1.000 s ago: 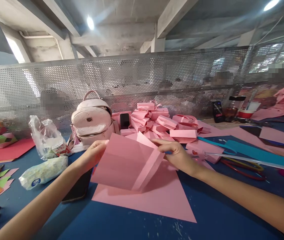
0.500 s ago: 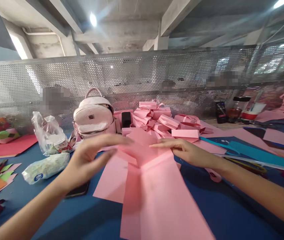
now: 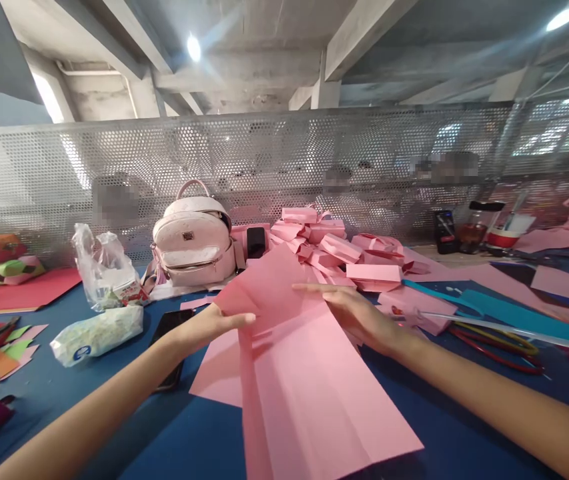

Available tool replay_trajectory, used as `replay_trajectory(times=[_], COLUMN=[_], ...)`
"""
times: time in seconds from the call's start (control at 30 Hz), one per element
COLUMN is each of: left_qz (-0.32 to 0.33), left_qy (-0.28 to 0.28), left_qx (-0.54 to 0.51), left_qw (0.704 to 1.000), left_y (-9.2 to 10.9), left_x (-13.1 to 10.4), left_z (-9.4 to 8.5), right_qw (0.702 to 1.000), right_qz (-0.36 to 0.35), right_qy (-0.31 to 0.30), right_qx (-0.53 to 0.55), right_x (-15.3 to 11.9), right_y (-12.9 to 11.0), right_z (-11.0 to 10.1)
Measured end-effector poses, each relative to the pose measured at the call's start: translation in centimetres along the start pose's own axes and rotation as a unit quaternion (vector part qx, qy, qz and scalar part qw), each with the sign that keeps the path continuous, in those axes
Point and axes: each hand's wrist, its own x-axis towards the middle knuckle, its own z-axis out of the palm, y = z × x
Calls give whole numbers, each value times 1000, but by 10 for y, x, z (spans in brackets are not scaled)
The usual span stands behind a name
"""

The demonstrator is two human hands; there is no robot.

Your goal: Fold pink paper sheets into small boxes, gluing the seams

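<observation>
From my remote seat I see the left hand (image 3: 204, 327) pinching the left edge of a creased pink sheet (image 3: 309, 387), thumb on top, fingers out of sight. The right hand (image 3: 364, 317) rests at the opposite edge, index finger stretched across the paper; whether it grips underneath, I cannot tell. The sheet spans both hands, its far part leaning away from me, its near part sloping toward me over the blue table (image 3: 204, 440). I judge this a folding step; the next move calls for aligning edges and pressing the crease. Beneath shows a second pink sheet (image 3: 219, 373); beyond are folded pink pieces (image 3: 339, 250) and a pale backpack (image 3: 191, 233).
</observation>
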Motion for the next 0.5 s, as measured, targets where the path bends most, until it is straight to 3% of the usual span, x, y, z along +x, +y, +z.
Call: replay_trajectory(times=[0.1, 0.2, 0.3, 0.4, 0.5], left_qz=[-18, -12, 8, 17, 16], left_qy=[95, 117, 128, 139, 146], left_qx=[-10, -17, -18, -14, -6], left_qw=[995, 993, 992, 990, 989], left_y=[-6, -7, -9, -10, -11], left_x=[3, 6, 8, 9, 9], left_z=[10, 10, 7, 6, 7], right_qw=[997, 993, 992, 990, 985], right_qz=[-22, -41, -3, 31, 21], right_qy=[23, 48, 74, 43, -6], right_qx=[-68, -99, -98, -132, -174], right_x=[1, 3, 5, 5, 4], right_y=[4, 7, 10, 12, 14], right_z=[7, 9, 6, 3, 3])
